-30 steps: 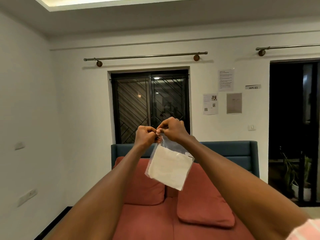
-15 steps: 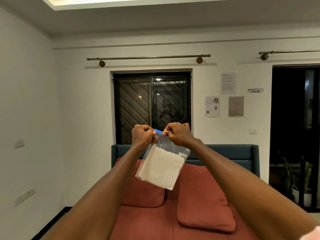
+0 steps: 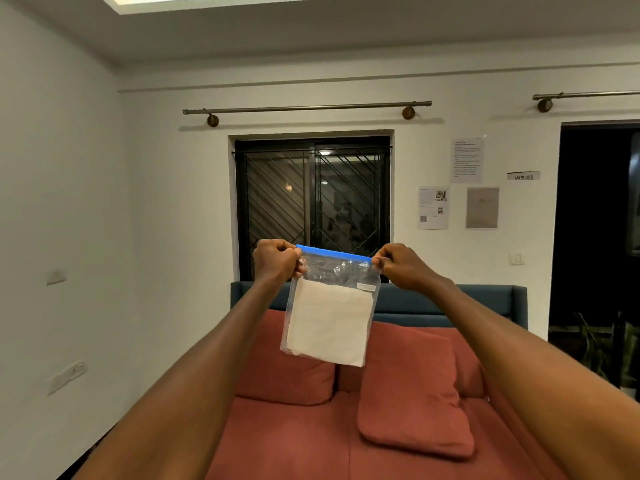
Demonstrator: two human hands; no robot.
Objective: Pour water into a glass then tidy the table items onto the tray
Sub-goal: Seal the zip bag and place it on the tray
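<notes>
So the left hand [image 3: 275, 259] pinches the top left corner of a clear zip bag [image 3: 329, 306], held up in the air at arm's length over a red sofa [image 3: 311, 438]. A folded white cloth [image 3: 329, 323] sits inside the bag, under its blue zip strip [image 3: 334, 252]. The right hand [image 3: 403, 266] pinches the top right corner. No glass or tray in view.

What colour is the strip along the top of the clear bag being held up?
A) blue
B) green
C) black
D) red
A: the zip strip along the top of the clear plastic bag is blue, stretched between the left hand and the right hand.
</notes>
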